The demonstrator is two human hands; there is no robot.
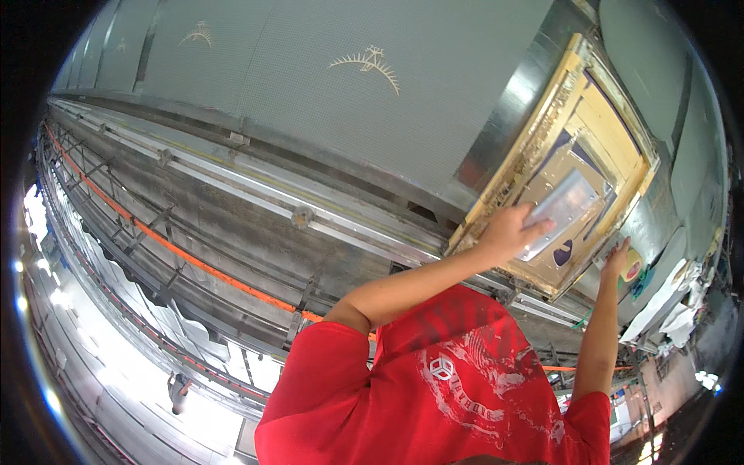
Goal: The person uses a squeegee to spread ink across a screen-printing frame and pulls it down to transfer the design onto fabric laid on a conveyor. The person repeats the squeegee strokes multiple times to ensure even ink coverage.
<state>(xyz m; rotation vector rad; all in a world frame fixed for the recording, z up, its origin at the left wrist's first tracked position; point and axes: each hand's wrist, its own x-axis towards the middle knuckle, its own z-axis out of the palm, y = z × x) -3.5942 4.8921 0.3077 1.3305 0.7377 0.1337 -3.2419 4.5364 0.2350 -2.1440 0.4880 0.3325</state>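
Note:
My left hand (508, 234) grips a translucent, flat-bladed squeegee (567, 203), held over the middle of a screen frame (572, 60). The frame has a pale yellow, stained border around an inner field with tan and dark purple patches. At the frame's lower right edge, my right hand (618, 256) has its fingers curled on something grey that I cannot make out clearly. A yellow tape roll (632, 266) lies just beside that hand.
The grey printing table (287, 62) bears pale winged motifs. Metal rails (209, 178) and an orange bar (186, 252) run along its side. Pale sheets or rags (673, 298) lie at the far right. Another person (179, 394) appears lower left.

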